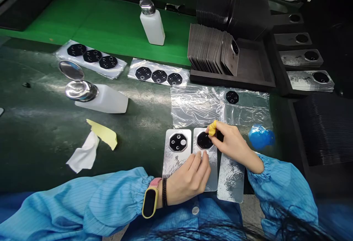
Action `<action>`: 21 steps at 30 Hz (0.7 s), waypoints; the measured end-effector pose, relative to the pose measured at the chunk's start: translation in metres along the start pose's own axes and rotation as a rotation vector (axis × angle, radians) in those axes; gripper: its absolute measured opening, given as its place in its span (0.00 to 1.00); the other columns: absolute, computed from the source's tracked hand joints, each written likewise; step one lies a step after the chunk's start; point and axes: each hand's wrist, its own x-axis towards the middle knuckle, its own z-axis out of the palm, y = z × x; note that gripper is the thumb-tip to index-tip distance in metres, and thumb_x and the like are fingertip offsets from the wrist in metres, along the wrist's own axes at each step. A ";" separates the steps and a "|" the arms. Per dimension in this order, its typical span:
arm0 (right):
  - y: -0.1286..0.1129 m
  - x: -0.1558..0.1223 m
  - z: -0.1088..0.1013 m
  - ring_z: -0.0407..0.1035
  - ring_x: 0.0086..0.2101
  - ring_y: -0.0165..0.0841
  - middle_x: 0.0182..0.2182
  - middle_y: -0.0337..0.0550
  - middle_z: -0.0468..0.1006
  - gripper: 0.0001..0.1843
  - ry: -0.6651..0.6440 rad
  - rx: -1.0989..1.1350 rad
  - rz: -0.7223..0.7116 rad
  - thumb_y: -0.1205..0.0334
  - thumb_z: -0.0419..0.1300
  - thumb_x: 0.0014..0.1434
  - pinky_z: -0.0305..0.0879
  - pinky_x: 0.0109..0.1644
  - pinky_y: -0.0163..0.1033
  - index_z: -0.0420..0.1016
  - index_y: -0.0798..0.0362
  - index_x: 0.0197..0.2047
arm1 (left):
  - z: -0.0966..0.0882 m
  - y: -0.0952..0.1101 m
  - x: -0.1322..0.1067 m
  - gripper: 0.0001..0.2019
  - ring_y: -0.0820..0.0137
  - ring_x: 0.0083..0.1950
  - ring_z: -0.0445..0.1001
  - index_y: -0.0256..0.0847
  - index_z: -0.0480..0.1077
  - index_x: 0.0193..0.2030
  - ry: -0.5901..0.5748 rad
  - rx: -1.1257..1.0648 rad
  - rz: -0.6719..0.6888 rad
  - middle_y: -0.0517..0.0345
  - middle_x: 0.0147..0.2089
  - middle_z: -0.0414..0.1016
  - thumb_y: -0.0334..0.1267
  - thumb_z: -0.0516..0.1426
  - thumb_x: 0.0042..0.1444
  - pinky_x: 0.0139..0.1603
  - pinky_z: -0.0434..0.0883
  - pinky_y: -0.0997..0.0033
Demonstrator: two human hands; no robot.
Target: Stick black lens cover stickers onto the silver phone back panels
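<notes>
Three silvery phone back panels lie side by side at the table's front edge. On the left panel [177, 160] is a black octagonal camera area with pale round openings. My left hand [189, 176] curls over the middle panel [211, 176], its fingertips just below the camera area; the thumb is hidden. A black octagonal lens sticker [203, 141] sits at that panel's top. My right hand [230, 140], wearing a yellow finger cot [212, 127], pinches at the sticker's upper right edge. The right panel [231, 182] lies partly under my right hand and wrist, which hide its top.
Clear film [197, 105] with one octagonal sticker [232, 97] lies behind the panels. Sticker strips [158, 75], white bottles [107, 99], paper scraps [103, 132] and a blue blob [260, 137] lie around. A dark tray [255, 60] holds upright panels; more panels [310, 81] are stacked right.
</notes>
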 end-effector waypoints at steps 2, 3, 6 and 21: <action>-0.002 0.001 -0.003 0.67 0.27 0.30 0.26 0.37 0.72 0.09 -0.015 0.072 0.017 0.72 0.53 0.55 0.63 0.32 0.34 0.59 0.49 0.28 | 0.000 0.000 -0.001 0.14 0.60 0.40 0.77 0.24 0.72 0.41 -0.002 0.008 0.001 0.41 0.39 0.79 0.23 0.46 0.59 0.41 0.71 0.62; -0.003 0.001 -0.004 0.68 0.27 0.30 0.26 0.37 0.73 0.09 -0.020 0.102 0.026 0.72 0.54 0.55 0.63 0.32 0.34 0.60 0.50 0.28 | 0.001 0.001 -0.001 0.14 0.60 0.40 0.77 0.24 0.72 0.41 -0.005 0.013 0.002 0.41 0.40 0.79 0.24 0.46 0.59 0.42 0.71 0.62; -0.002 0.003 -0.006 0.72 0.30 0.31 0.28 0.37 0.77 0.10 -0.027 0.164 0.068 0.73 0.56 0.53 0.66 0.36 0.36 0.61 0.50 0.27 | 0.001 0.001 -0.003 0.14 0.59 0.41 0.77 0.24 0.72 0.42 -0.026 0.025 0.018 0.39 0.41 0.78 0.25 0.46 0.60 0.42 0.70 0.61; 0.007 0.009 -0.007 0.76 0.32 0.34 0.26 0.40 0.79 0.06 -0.070 0.507 0.224 0.63 0.62 0.49 0.73 0.40 0.42 0.69 0.52 0.23 | -0.001 0.001 -0.001 0.11 0.60 0.40 0.78 0.22 0.71 0.42 -0.045 0.029 0.047 0.40 0.40 0.79 0.27 0.50 0.61 0.46 0.75 0.61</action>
